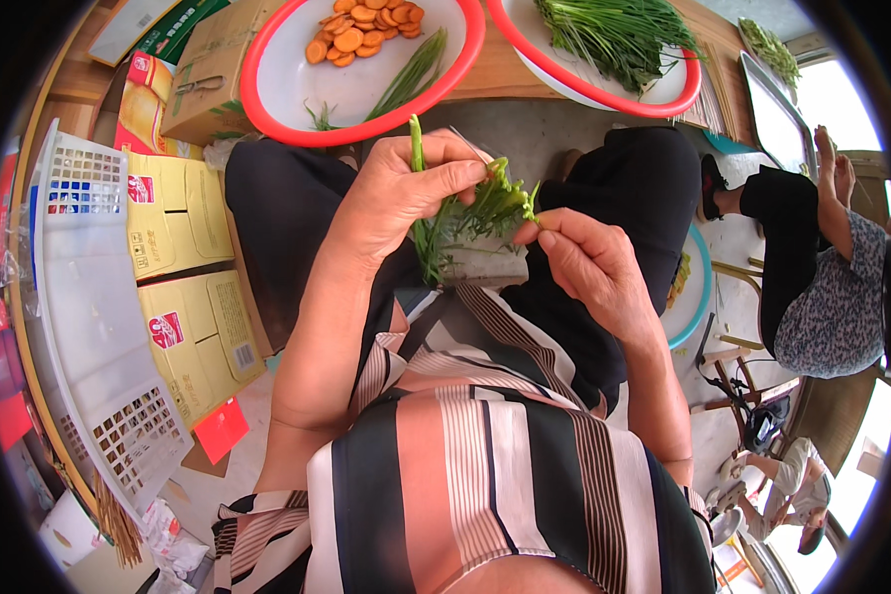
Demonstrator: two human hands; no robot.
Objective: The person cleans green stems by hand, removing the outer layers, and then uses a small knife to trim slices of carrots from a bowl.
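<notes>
Pinched between the thumb and fingers of my left hand [416, 178] is a thin skewer, partly hidden. Leafy green stems [497, 204] are bunched along it in a row, their leaves hanging down over my lap. Another green stem [416, 141] pokes up through the fingers of the same hand, its leaves trailing below the wrist. My right hand [590, 256] grips the end of a green stem at the right of the row. Ahead sits a red-rimmed white basin [282, 82] holding carrot slices [364, 26] and a few long greens [412, 78].
A second red-rimmed basin [668, 110] holds a heap of greens [616, 37]. Loose skewers [713, 111] and a tray [779, 111] lie right of it. Yellow cartons [193, 334] and a white plastic crate [82, 297] line my left. A blue-rimmed basin [702, 297] and a seated person [824, 297] are right.
</notes>
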